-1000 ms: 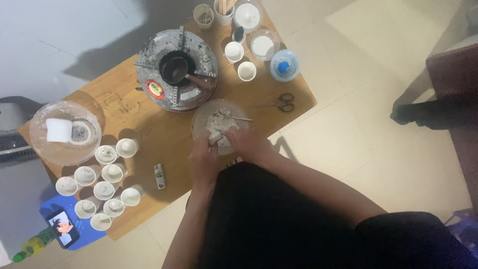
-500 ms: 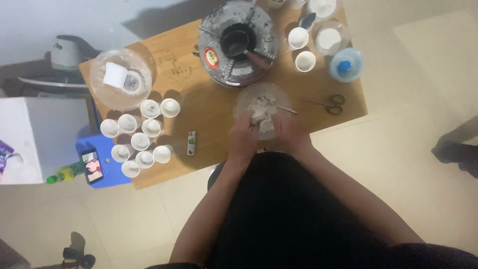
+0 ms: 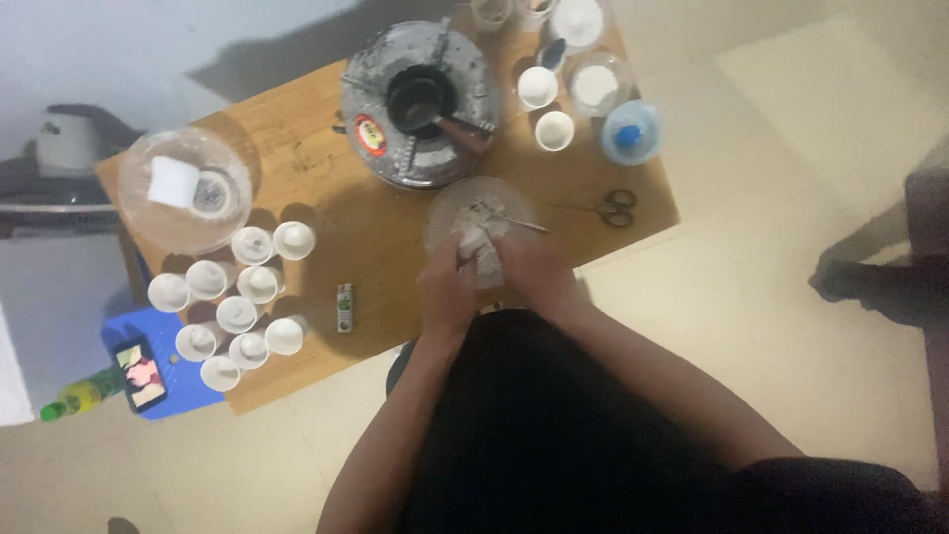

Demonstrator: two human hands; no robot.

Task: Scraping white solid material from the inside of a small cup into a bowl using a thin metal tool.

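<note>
**Both hands closed on a pale lump at the bowl's near rim**

Gripped between the left hand (image 3: 450, 289) and the right hand (image 3: 529, 275) is a pale grey lump of dough-like stuff (image 3: 481, 249), pressed from both sides with the fingers curled in around it. It sits over the near edge of a clear glass bowl (image 3: 443, 210) on the wooden table (image 3: 371, 242), directly in front of the person's body. Both forearms come up from the bottom of the view and converge, the elbows spread wide and the wrists drawn close together, so the hands almost meet over the lump. How tightly each finger bears on it cannot be told from this height.

More of the same crumbly grey material lies inside the bowl, and a thin metal utensil (image 3: 522, 224) rests across its right side. Just beyond the bowl stands a round metal stove (image 3: 418, 104) carrying a small dark pot. To the right of the bowl lie scissors (image 3: 615, 207), apart from the hands. A cluster of small white cups (image 3: 237, 297) fills the table's left end, next to a large glass bowl (image 3: 186, 188) with a white block in it. A small lighter (image 3: 344, 307) lies between the cups and the left hand. Off the table, a phone (image 3: 141, 374) rests on a blue stool.
</note>
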